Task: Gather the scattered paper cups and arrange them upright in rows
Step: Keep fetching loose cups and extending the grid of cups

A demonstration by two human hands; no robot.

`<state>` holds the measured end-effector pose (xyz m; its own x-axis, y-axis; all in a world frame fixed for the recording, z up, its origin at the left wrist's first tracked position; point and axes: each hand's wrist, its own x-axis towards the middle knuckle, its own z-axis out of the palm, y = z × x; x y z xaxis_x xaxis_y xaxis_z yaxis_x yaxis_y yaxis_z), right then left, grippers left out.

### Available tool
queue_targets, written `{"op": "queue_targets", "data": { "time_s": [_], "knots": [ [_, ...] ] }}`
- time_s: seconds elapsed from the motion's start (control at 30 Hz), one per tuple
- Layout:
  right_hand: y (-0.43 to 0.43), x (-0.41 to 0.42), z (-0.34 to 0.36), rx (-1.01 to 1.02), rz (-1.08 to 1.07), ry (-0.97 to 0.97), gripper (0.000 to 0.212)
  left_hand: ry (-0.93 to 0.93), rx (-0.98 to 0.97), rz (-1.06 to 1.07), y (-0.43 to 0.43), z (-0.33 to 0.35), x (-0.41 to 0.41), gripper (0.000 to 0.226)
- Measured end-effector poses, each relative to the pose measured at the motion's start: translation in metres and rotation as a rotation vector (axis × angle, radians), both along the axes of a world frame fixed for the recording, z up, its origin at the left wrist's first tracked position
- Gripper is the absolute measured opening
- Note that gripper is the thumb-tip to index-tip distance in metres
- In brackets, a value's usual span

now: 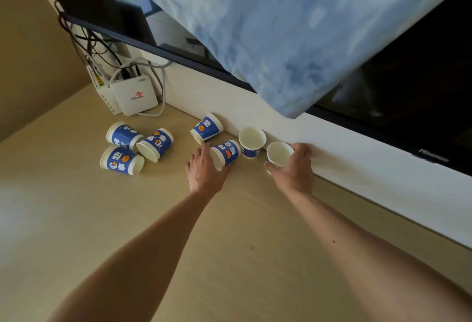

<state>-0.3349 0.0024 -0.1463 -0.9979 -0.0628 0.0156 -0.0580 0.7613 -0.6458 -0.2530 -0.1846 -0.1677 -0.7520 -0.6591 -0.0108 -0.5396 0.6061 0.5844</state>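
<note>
The right hand (293, 168) is gripping an upright paper cup (279, 153), thumb curled on its near side and fingers wrapped round the far side, close to the white backboard (370, 153). Just to its left a second upright cup (252, 140) is standing free, also near the backboard. Beside that one, a tipped cup (226, 153) is lying on its side, and the left hand (205, 168) is closing on its near end, with the thumb under it and the fingers slightly spread over it, the index finger stretching forward. Another fallen cup (206, 127) is resting against the backboard just behind the left hand. Further left, 3 more cups are lying in a cluster: a rear cup (124, 136), a middle cup (155, 144) touching it, and a front cup (122, 159). All 7 are sitting on the beige tabletop (229, 258). A white router (134, 97) with cables (97, 46) is standing in the far left corner. A blue cloth (293, 28) is hanging over a dark screen (421, 79).
</note>
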Motion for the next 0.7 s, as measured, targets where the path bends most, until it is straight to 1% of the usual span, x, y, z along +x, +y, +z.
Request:
{"op": "queue_targets", "data": {
  "time_s": [0.2,0.27,0.33,0.43,0.53,0.7],
  "knots": [
    [0.034,0.036,0.011,-0.198,-0.04,-0.013,0.067,0.174,0.079,0.041,0.031,0.031,0.049,0.076],
    [0.059,0.06,0.018,-0.284,-0.039,-0.019,0.065,0.193,0.106,0.073,0.056,0.042,0.072,0.074],
    [0.089,0.089,0.026,-0.375,-0.031,-0.038,0.063,0.199,0.119,0.057,0.086,0.053,0.096,0.069],
    [0.145,0.134,0.037,-0.489,-0.053,-0.069,0.063,0.229,0.147,-0.016,0.14,0.07,0.128,0.066],
    [0.208,0.18,0.045,-0.607,-0.09,-0.101,0.064,0.252,0.219,-0.154,0.206,0.087,0.154,0.066],
    [0.324,0.247,0.05,-0.638,-0.21,-0.115,0.067,0.226,0.377,-0.388,0.333,0.109,0.184,0.075]
  ]
}}
